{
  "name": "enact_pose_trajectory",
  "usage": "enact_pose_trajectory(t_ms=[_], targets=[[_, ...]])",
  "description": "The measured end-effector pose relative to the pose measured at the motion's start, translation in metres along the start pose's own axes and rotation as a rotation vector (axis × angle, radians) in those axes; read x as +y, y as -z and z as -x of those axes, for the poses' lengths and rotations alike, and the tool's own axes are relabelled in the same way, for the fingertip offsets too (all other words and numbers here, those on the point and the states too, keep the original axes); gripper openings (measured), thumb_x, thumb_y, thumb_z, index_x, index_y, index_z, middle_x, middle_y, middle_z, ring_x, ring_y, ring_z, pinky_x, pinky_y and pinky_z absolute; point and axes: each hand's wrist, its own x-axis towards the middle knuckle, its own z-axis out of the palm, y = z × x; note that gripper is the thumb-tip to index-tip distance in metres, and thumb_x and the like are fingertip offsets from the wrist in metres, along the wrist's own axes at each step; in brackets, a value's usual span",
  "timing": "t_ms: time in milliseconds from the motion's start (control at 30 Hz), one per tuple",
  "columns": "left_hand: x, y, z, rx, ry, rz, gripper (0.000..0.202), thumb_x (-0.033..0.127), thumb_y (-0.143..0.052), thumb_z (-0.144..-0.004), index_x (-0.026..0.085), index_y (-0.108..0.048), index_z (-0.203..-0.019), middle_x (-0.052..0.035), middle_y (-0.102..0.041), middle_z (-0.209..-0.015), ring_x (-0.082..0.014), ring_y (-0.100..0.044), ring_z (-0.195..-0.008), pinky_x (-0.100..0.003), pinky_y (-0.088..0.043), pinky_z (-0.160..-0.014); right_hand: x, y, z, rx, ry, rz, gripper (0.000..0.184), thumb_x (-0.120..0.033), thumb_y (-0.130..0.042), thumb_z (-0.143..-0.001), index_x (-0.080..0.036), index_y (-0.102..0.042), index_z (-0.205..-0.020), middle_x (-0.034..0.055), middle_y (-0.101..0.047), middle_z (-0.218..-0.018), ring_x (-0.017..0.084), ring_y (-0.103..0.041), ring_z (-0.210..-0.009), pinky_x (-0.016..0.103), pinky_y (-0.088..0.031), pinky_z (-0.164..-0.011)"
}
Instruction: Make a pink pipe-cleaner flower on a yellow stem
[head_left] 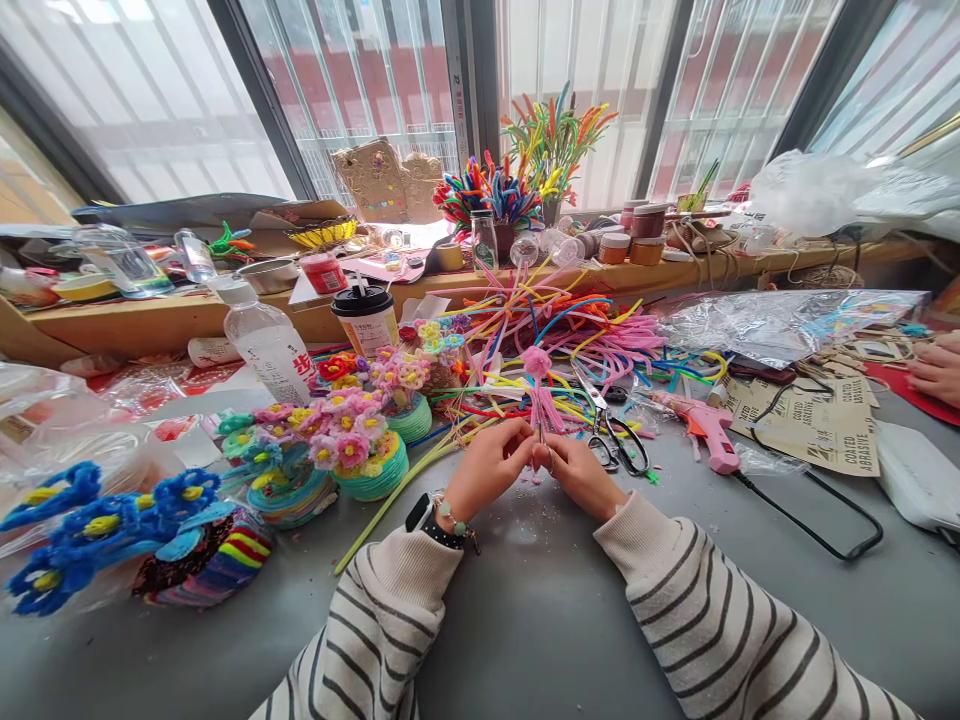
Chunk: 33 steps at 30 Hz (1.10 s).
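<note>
My left hand (493, 462) and my right hand (586, 476) meet over the grey table, their fingertips pinched close together. Between them is the lower end of a pink fuzzy pipe-cleaner piece (537, 362), with a round fluffy top and pink strands hanging below it. A thin dark strip shows at the fingertips; its exact shape is too small to make out. Just beyond my right hand lie black-handled scissors (626, 445). A pile of loose pipe cleaners (600, 335) in pink, yellow, blue and orange spreads behind both hands.
Pipe-cleaner flower pots (371, 470) and blue flowers (105, 525) stand left, near a clear bottle (266, 340) and a lidded cup (365, 320). At right are a pink glue gun (701, 425) with its cord, sandpaper sheets (814, 430) and another person's hand (937, 368). A cluttered ledge (420, 292) runs behind.
</note>
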Motion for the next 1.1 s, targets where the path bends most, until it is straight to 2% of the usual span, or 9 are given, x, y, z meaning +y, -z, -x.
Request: enact_pose_trajectory(t_ms=[300,433,600,733,933,1100], targets=[[-0.0071,-0.0025,-0.0008,-0.013,0.016,0.003,0.024,0.034,-0.034,-0.078,0.016,-0.045,-0.066,0.0020,-0.049,-0.057,-0.0074,-0.042,-0.050,-0.020,-0.031,-0.047,0.0035,0.0013,-0.0024,0.089,-0.025,0.060,0.045,-0.051,-0.034,-0.074,-0.016,-0.045,-0.049,-0.0024,-0.043,-0.047,0.008,-0.039,-0.047,0.020,-0.029,-0.049],[-0.0074,-0.0021,-0.0013,0.002,0.040,-0.004,0.024,0.034,-0.034,-0.078,0.016,-0.045,-0.066,0.0018,-0.048,-0.058,-0.0079,-0.043,-0.050,-0.020,-0.032,-0.049,0.0051,0.0009,-0.0022,0.078,-0.057,0.026,0.045,-0.054,-0.034,-0.073,-0.016,-0.044,-0.051,-0.0019,-0.045,-0.049,0.008,-0.039,-0.047,0.020,-0.029,-0.049],[-0.0032,-0.0001,-0.0009,-0.020,0.026,0.025,0.025,0.033,-0.033,-0.078,0.016,-0.045,-0.064,0.0015,-0.051,-0.058,-0.0080,-0.045,-0.052,-0.020,-0.034,-0.052,0.0065,-0.0007,-0.0002,0.056,-0.066,-0.021,0.050,-0.058,-0.024,-0.074,-0.016,-0.045,-0.057,-0.0027,-0.040,-0.050,0.008,-0.035,-0.046,0.020,-0.027,-0.045],[-0.0012,0.0003,0.0001,-0.039,0.014,-0.001,0.026,0.034,-0.033,-0.078,0.016,-0.046,-0.064,0.0016,-0.051,-0.058,-0.0080,-0.044,-0.052,-0.020,-0.033,-0.051,0.0046,-0.0005,0.0002,0.050,-0.062,-0.010,0.048,-0.055,-0.025,-0.075,-0.015,-0.046,-0.058,-0.0028,-0.039,-0.050,0.007,-0.035,-0.047,0.019,-0.027,-0.046],[-0.0003,0.0007,-0.0006,-0.066,0.007,-0.053,0.027,0.033,-0.033,-0.078,0.016,-0.045,-0.061,0.0020,-0.050,-0.056,-0.0078,-0.042,-0.050,-0.020,-0.031,-0.049,0.0031,0.0011,-0.0010,0.087,-0.046,0.104,0.044,-0.050,-0.032,-0.076,-0.015,-0.046,-0.053,-0.0020,-0.043,-0.050,0.008,-0.038,-0.049,0.019,-0.028,-0.049],[-0.0045,-0.0005,-0.0009,-0.006,0.023,-0.092,0.024,0.032,-0.035,-0.077,0.016,-0.046,-0.063,0.0018,-0.049,-0.058,-0.0084,-0.040,-0.052,-0.021,-0.030,-0.049,0.0033,0.0016,-0.0022,0.154,-0.035,0.174,0.042,-0.045,-0.036,-0.076,-0.016,-0.042,-0.047,-0.0035,-0.038,-0.044,0.008,-0.036,-0.044,0.019,-0.027,-0.047]])
